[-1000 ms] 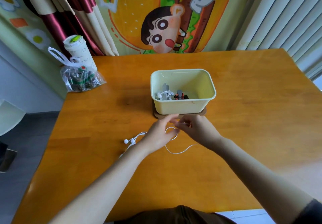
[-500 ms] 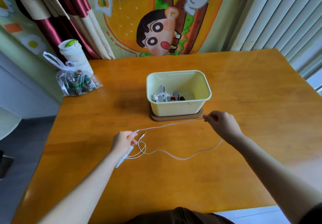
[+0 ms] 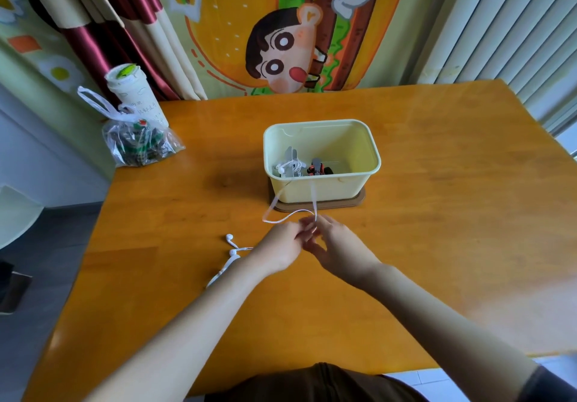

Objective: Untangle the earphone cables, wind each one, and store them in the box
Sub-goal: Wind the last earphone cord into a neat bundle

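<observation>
Left hand (image 3: 281,245), right hand (image 3: 335,247) pinch earphone cable (image 3: 282,219).

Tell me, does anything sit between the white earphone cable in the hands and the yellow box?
Nothing visible does. The left hand and right hand pinch the white cable just before the box, whose top is open; the wound earphones inside leave its right side free.

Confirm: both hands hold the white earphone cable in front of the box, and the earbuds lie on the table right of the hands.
Wrong side: the head view shows the earbuds on the table left of the hands, beside the left hand. The rest stands: left hand and right hand hold the white earphone cable in front of the box.
</observation>
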